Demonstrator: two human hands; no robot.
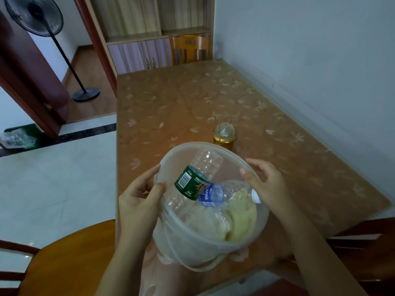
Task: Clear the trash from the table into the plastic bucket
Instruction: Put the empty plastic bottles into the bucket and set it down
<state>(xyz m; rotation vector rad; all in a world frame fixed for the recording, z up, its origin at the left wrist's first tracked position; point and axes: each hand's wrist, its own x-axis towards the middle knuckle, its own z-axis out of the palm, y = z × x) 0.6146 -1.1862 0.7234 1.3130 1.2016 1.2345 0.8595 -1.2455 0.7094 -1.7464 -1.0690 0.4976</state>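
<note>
Brown worktop (192, 99) with a pale leaf pattern, pushed against a white wall on the right. Far end: a wooden chair (191, 49) tucked in, and a cabinet (139, 54) with shelves above and lilac doors below. Left of that is a dark red door (25, 71), with a black standing fan (34, 16) on the wood floor beside it. Another wooden chair (70, 259) sits at the near left corner.

One item stands on the open worktop: a small gold lantern (224, 135) with a thin wire handle, upright, just beyond the far rim of the plastic bucket (192, 242). It stands apart from both hands.

The bucket is at the near edge of the worktop, tipped with its mouth towards the viewer. Cannot tell whether its base rests on the surface. Its wall is translucent and milky, and a thin bail handle hangs below.

Inside:
- a clear bottle with a green label (192, 182), lying slantwise with the barcode showing
- a blue-labelled bottle (210, 194), crushed, with its white cap at the right rim
- crumpled pale wrapping (241, 216) underneath, white to yellowish

The hands are apart, one on each side of the bucket. The left hand (139, 197) pinches the left rim, thumb on the inside and fingers outside. The right hand (267, 184) curls over the right rim, with its thumb on the inner side just above the white cap.
</note>
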